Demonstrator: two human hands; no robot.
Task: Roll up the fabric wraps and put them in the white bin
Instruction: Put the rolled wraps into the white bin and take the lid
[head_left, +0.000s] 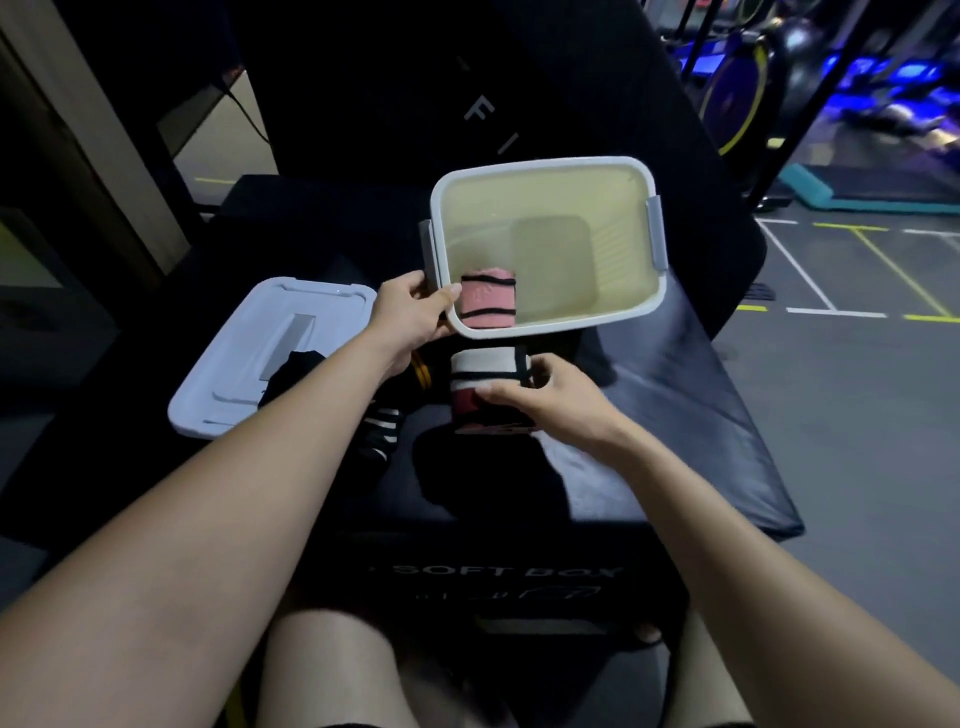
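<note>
The white bin (540, 171) is tilted toward me on a dark padded box. A rolled pink wrap with black stripes (488, 304) lies inside it at the near left corner. My left hand (410, 317) grips the bin's near left rim. Just below the bin, my right hand (550, 397) holds a rolled white, red and black wrap (480, 371). A loose black wrap (291, 376) drapes over the lid, and a black-and-white striped wrap (382, 434) lies under my left forearm.
The bin's white lid (244, 358) lies upside down to the left. The dark padded box (675, 415) ends in edges at front and right, with a grey lined floor (857, 364) beyond. A dark cushion stands behind the bin.
</note>
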